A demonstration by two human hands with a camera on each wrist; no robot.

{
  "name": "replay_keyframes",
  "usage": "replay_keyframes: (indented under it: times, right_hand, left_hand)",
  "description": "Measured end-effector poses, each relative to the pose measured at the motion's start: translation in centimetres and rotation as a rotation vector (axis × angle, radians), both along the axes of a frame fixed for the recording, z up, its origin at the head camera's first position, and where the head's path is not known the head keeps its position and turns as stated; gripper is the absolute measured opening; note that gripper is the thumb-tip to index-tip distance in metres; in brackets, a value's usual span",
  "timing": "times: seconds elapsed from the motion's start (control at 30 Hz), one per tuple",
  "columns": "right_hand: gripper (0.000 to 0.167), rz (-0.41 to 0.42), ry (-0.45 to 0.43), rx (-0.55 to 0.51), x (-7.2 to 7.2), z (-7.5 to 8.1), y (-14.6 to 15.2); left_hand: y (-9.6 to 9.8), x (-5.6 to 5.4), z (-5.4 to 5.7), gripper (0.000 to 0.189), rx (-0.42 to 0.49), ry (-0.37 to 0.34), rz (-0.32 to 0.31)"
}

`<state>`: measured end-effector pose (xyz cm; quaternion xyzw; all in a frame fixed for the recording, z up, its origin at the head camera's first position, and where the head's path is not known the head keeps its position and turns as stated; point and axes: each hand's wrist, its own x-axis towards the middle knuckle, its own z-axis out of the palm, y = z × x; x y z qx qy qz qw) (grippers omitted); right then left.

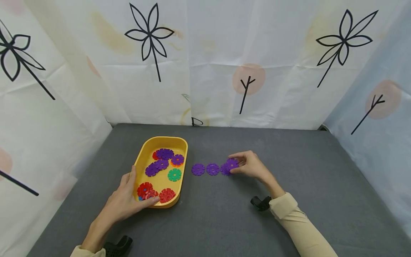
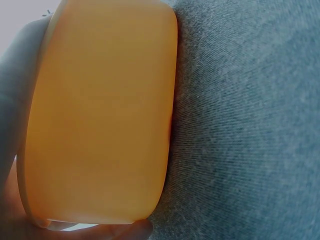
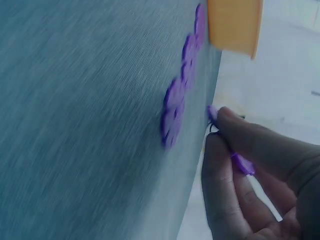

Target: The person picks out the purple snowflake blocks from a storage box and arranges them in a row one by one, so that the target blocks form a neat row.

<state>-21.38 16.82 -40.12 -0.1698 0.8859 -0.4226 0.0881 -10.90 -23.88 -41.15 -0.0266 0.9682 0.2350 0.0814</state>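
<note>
Right hand point(image 1: 252, 165) pinches purple disc point(image 1: 232, 163) above right end of row point(image 1: 213, 169) on counter point(image 1: 205, 225); seemingly laying-out step, next move likely calls for lowering disc in line; left hand point(image 1: 126, 200) grips tray point(image 1: 174, 142) beside row

In front of me, the person's left hand point(image 1: 124, 200) is held forward, thumb point(image 1: 148, 202) stretched inward, well apart from the fingers point(image 1: 132, 175) in a broad grip. The right hand point(image 1: 252, 166) pinches, thumb and forefinger close together, while the sleeved right forearm point(image 1: 305, 228) slants inward, its wrist point(image 1: 274, 187) bare past the cuff point(image 1: 284, 205).
</note>
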Motion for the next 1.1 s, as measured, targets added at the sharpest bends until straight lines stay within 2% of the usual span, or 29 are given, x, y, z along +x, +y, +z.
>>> replay_keyframes:
  times: [0.3,0.7,1.1]
  right_hand:
    - [0.048,-0.088,-0.005,0.157,0.2,-1.0,1.6]
    - [0.049,-0.148,-0.013,0.227,0.5,-1.4,1.6]
    - [0.047,-0.164,-0.007,0.259,0.7,-1.3,1.1]
  left_hand:
    - [0.0,-0.1,-0.1,0.145,-0.004,-0.012,0.008]
    - [0.1,-0.1,-0.2,0.145,0.004,-0.029,0.016]
    - [0.0,-0.1,-0.1,0.146,-0.002,-0.022,0.019]
